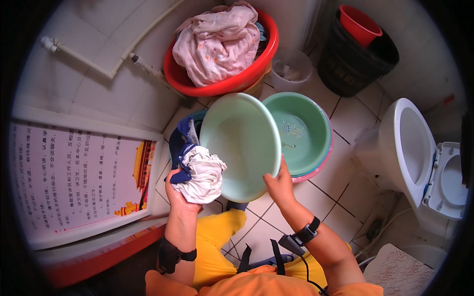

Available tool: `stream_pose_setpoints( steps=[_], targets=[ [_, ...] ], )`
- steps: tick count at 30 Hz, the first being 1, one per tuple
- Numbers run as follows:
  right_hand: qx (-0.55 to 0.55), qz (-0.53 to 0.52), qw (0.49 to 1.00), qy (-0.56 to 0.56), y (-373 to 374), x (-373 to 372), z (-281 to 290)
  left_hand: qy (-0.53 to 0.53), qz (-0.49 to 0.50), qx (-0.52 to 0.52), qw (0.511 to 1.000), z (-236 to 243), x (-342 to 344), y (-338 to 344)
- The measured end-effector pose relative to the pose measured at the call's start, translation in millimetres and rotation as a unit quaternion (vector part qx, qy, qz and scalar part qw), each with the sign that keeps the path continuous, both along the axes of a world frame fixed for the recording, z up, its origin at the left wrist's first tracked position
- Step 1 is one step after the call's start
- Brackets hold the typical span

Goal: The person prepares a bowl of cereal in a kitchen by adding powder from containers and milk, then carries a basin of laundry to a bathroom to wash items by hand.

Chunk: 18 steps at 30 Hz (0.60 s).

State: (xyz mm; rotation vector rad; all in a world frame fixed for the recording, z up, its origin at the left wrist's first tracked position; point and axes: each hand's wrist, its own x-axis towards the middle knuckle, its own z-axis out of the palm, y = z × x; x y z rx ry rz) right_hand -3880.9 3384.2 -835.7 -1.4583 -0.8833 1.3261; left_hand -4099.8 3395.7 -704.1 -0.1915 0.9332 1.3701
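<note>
My left hand [181, 198] is closed around a bunched white garment [203, 176] with dark blue trim. At the basin's near right rim, my right hand [280, 183] grips a pale green basin [241, 143], thumb over the edge. That basin is tilted, its inside facing me. The bundle overlaps its left side. Behind the bundle, dark blue fabric [183, 132] lies by a teal rim, partly hidden by the basin. To the right, a darker green basin [307, 153] with a printed picture inside sits on the floor, stacked over a pink one [312, 176].
A red tub [185, 88] heaped with pink cloth [217, 44] stands at the back. Beside it are a clear bin [301, 81] and a black bucket [340, 64] holding a red pail [360, 24]. A white toilet [402, 143] is at right; a framed poster [89, 172] at left.
</note>
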Motion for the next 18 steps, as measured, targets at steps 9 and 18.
stream_pose_setpoints(
  steps=[9, 18],
  targets=[
    [-0.02, 0.113, 0.968, -0.224, 23, -66, 17, -0.025, 0.023, 0.017, 0.999, 15, -8, 23],
    [0.12, 0.161, 0.92, -0.336, 49, -114, 19, 0.034, 0.072, -0.011, 0.997, 24, -13, 22]
  ],
)
